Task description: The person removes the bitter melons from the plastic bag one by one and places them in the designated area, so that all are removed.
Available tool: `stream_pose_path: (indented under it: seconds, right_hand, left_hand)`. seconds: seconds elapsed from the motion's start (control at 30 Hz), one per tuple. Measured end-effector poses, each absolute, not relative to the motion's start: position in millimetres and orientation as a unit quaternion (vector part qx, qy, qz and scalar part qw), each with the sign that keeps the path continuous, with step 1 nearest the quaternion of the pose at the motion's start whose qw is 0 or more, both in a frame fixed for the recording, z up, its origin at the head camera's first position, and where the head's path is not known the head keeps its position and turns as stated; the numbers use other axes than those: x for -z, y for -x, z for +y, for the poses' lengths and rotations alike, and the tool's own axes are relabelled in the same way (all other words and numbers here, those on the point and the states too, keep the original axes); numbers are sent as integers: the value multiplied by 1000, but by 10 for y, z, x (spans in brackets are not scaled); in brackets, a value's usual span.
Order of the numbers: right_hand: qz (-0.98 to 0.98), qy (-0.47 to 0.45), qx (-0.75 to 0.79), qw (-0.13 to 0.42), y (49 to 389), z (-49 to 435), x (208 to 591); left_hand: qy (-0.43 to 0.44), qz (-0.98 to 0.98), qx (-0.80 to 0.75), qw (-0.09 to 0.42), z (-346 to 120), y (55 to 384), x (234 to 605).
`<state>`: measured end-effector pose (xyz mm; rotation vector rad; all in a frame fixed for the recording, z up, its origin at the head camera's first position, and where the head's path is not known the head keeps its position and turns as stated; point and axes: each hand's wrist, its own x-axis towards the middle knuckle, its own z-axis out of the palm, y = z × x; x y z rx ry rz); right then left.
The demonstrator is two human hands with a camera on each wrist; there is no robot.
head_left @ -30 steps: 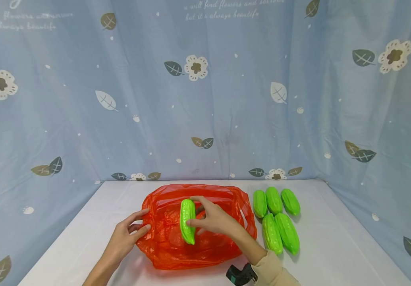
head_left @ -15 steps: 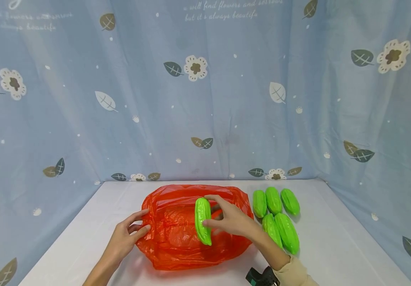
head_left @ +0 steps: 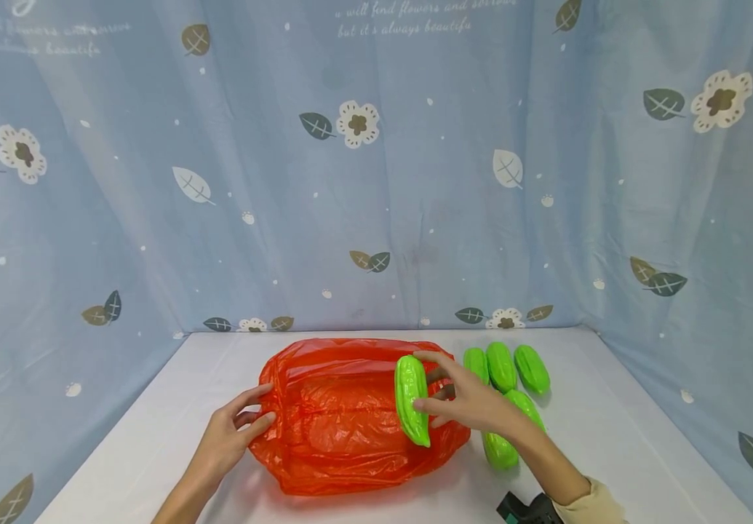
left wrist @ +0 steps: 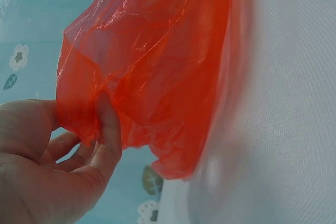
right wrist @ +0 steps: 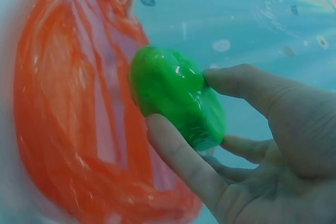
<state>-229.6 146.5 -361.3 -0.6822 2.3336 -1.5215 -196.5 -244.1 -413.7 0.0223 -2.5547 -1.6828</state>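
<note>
A red plastic bag (head_left: 340, 429) lies spread on the white table, its mouth facing up. At its left edge my left hand (head_left: 235, 429) pinches the rim between thumb and fingers; the left wrist view shows the thin red film (left wrist: 157, 61) between them. Over the right side of the bag, my right hand (head_left: 468, 397) holds a bright green, ridged bitter melon (head_left: 410, 400) by its side, lengthwise and slightly tilted. In the right wrist view, thumb and fingers grip the bitter melon (right wrist: 170, 95) with the bag behind it.
Several more green bitter melons (head_left: 532, 370) lie to the right of the bag, partly hidden by my right forearm. A dark device (head_left: 530, 509) sits at the right wrist. Blue patterned cloth (head_left: 376, 182) hangs behind the white table (head_left: 618, 437) and along its sides.
My right hand has moved right with the bitter melon, from over the bag's middle to its right side. The left hand and the bag's left edge stay in place.
</note>
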Motion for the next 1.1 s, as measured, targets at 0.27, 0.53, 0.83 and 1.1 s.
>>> stream_pose_path:
  seconds: [0.27, 0.53, 0.83, 1.1]
  right_hand:
    - [823, 234, 503, 121, 2238, 1810, 3541]
    - [820, 226, 510, 129, 2194, 2165, 3517]
    - [831, 192, 507, 125, 2228, 2736, 3588]
    - [841, 167, 491, 155, 2288, 3157, 3672]
  left_hand:
    - [-17, -835, 548, 37, -2434, 1966, 4146]
    - [-10, -834, 551, 41, -2425, 1975, 4121]
    - [-11, -837, 546, 35, -2422, 1971, 4117]
    - [-11, -831, 556, 34, -2428, 1974, 4152]
